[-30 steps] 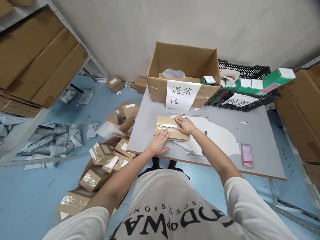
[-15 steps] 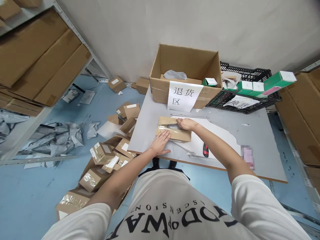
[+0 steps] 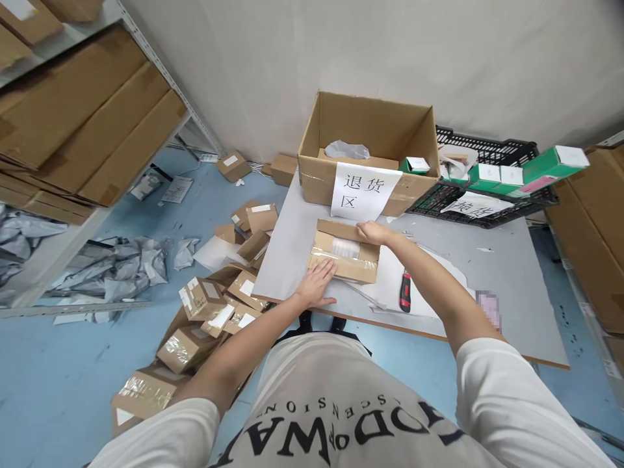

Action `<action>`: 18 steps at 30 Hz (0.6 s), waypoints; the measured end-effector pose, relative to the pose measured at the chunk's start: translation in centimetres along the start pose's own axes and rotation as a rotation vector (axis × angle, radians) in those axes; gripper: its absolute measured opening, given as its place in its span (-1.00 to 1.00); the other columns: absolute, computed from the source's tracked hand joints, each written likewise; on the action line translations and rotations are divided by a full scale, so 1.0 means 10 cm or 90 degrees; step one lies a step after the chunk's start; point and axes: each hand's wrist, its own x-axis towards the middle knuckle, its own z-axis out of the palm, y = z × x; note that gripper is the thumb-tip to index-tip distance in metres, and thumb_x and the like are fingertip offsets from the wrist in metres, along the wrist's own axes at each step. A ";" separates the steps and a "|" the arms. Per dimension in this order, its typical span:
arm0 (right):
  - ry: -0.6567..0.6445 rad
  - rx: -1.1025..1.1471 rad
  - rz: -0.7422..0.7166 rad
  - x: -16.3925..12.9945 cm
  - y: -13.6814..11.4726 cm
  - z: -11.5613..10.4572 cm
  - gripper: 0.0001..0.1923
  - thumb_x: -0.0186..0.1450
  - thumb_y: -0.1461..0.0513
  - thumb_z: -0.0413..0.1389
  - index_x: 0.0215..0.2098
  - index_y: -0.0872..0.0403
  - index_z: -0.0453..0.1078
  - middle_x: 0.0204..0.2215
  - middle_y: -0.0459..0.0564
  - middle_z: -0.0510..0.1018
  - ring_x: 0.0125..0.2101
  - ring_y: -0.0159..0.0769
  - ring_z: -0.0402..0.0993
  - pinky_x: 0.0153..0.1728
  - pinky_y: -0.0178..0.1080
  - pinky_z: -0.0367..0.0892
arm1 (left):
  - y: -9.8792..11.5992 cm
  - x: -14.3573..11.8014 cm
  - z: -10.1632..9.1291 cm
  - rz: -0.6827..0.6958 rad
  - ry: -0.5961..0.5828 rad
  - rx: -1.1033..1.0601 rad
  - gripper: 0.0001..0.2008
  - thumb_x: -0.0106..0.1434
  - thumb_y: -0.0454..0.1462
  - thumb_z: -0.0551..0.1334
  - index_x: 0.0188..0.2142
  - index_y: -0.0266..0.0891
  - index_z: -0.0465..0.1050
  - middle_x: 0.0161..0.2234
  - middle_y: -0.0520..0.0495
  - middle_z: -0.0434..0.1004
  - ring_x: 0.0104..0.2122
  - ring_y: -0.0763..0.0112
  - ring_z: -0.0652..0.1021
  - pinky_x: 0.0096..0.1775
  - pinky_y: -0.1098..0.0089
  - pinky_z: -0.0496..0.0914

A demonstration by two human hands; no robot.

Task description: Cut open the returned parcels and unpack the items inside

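We have the parcel (image 3: 345,258) flat on the table (image 3: 487,286), near its front edge, at 12 o'clock from us. Our left hand (image 3: 316,286) lies open and flat against the parcel's near side; our right hand (image 3: 371,232) grips its far flap, which is lifted — tape shows across the top. At 3 o'clock of the parcel lies a red knife (image 3: 404,292); at 12 — the big carton (image 3: 370,153).

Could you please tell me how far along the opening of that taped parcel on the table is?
Done: the utility knife lies set down. In hand: the left hand presses the parcel near edge while the right hand lifts its far flap. Left: the tape-covered near flap looks closed; many taped parcels lie on the floor.
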 end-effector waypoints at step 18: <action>0.410 0.118 0.241 -0.34 0.22 0.67 -0.51 0.29 0.14 -0.02 0.14 0.19 0.19 0.14 0.30 0.22 0.14 0.06 0.11 0.08 0.05 0.08 | -0.26 0.15 -0.27 -0.016 0.017 -0.040 -0.25 0.17 0.01 0.15 0.25 -0.31 0.04 0.28 -0.26 0.01 0.26 0.15 0.10 0.20 0.19 0.01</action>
